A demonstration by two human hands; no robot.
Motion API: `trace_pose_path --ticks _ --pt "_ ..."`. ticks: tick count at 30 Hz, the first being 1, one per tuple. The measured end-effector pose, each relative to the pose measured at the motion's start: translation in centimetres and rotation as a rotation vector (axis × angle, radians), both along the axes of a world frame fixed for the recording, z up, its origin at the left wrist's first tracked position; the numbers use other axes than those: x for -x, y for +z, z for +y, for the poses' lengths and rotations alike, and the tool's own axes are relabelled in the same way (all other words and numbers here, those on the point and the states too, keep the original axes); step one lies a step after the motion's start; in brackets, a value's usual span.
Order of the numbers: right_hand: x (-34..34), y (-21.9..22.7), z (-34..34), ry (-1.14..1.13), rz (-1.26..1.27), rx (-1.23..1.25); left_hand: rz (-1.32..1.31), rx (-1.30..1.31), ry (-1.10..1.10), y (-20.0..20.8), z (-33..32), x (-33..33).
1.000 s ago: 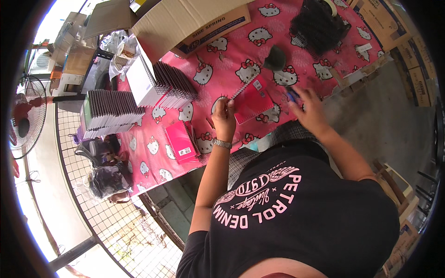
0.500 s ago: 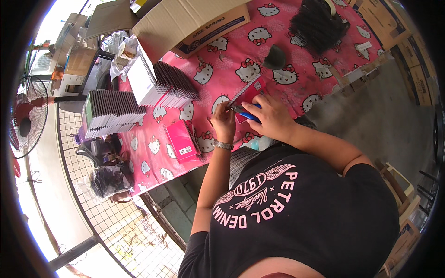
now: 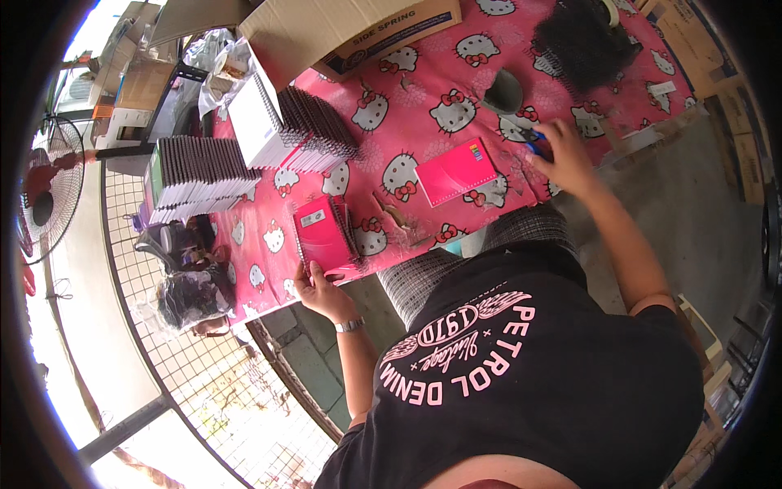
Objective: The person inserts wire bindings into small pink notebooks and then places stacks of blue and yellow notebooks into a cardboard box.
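At the table's near edge, my left hand [image 3: 324, 295] pinches the lower edge of a pink spiral notebook [image 3: 324, 236], thumb over the cover. That notebook lies on a small pile of similar ones. To the right, my right hand [image 3: 565, 156] is wrapped round blue-handled pliers [image 3: 538, 145], their dark jaws pointing away from me, just above the tablecloth. Between the hands lies a pink booklet [image 3: 456, 173], flat, with a row of punched holes along its near edge and no coil visible.
Two tall stacks of spiral notebooks [image 3: 297, 134] [image 3: 204, 175] stand at the left. Behind them is an open cardboard box [image 3: 399, 39]. A dark cup-like piece [image 3: 503, 92] and a heap of black coils [image 3: 582, 49] lie at the far right. A fan [image 3: 50, 191] stands far left.
My left hand has moved left and nearer with the pink notebook, now on the pile. My right hand has moved right with the pliers. The pink booklet between them is now uncovered.
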State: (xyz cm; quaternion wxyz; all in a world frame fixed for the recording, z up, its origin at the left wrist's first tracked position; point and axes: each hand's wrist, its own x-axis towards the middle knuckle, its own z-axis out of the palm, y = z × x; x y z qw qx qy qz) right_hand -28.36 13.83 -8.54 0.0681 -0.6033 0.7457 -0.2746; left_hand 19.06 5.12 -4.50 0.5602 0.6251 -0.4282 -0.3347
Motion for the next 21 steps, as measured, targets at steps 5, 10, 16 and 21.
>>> trace_pose_path --ticks 5,10,16,21 --pt "6.6 1.0 -6.9 -0.210 0.231 0.197 -0.778 -0.072 0.153 -1.1 -1.1 -1.4" --pt "9.6 -0.9 -10.2 -0.285 0.516 -0.113 -0.970 0.394 -0.252 -1.1 -2.7 5.3" --pt "10.1 1.4 -11.0 -0.302 0.356 -0.041 -1.062 0.514 -1.149 -1.4 -4.0 19.3" --pt "10.2 3.6 -9.2 -0.278 0.142 0.307 -1.184 0.311 -1.353 -2.2 -3.4 21.1"
